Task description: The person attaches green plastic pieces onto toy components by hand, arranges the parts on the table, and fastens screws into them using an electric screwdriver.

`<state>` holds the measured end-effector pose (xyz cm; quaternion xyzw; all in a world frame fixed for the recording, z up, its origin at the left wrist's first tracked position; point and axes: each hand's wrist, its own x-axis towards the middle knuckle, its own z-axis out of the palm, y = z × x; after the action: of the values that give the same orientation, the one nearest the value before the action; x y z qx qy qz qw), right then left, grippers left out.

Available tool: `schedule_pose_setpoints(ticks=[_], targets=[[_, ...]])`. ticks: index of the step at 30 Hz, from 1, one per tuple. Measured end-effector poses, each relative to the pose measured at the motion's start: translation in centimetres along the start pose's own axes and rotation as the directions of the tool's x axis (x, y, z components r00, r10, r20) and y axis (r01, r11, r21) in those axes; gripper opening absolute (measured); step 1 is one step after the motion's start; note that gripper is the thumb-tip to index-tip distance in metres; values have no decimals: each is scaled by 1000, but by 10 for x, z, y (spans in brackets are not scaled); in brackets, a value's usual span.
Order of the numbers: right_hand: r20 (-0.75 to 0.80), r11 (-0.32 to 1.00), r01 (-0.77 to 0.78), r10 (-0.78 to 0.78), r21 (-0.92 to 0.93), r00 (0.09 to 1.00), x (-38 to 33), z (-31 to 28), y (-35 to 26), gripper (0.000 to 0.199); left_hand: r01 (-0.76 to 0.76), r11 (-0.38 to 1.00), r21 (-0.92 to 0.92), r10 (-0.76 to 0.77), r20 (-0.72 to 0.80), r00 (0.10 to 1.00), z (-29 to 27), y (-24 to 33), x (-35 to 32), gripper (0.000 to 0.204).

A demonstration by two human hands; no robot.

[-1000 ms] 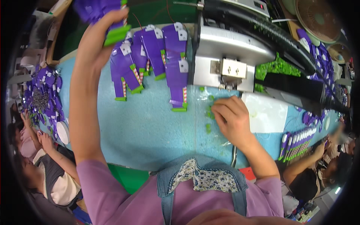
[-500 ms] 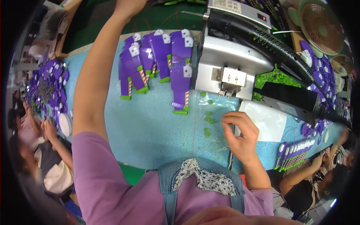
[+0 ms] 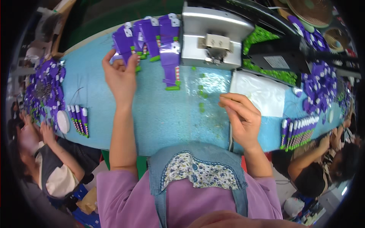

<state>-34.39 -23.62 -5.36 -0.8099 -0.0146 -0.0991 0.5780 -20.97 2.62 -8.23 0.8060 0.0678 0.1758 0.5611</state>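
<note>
Several flat purple pieces (image 3: 170, 57), each with a white end, a striped strip and a green foot, lie in overlapping rows on the blue table. My left hand (image 3: 121, 78) is closed on the leftmost purple piece (image 3: 122, 42), thumb on its right edge and fingers on its left; the hand hides its lower part. Over the table's right half, my right hand (image 3: 243, 117) hovers with thumb and fingertips pinched together. What it pinches, if anything, I cannot make out. Small green bits (image 3: 201, 91) are scattered left of it.
A metal machine (image 3: 216, 30) with a small clamp stands at the far middle. Beside it are a tray of green bits (image 3: 262, 36), a black box (image 3: 279, 55) and a white sheet (image 3: 258, 91). Finished-looking rows (image 3: 300, 133) and purple heaps flank the table; people sit at both sides.
My left hand has come down from the far edge and closed on the leftmost purple piece. My right hand stays pinched near the same spot. The view has shifted.
</note>
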Motion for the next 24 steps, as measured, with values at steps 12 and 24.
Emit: schedule_pose_setpoints(ticks=[12,24], targets=[[-7,944,327,-328,-53,945,-11,8,-8,36,777,550,-306,-288,804,520,24,70,-122,32],[47,960,205,-199,-193,979,-13,-16,-3,27,784,585,-209,-267,863,429,42,72,-125,30]])
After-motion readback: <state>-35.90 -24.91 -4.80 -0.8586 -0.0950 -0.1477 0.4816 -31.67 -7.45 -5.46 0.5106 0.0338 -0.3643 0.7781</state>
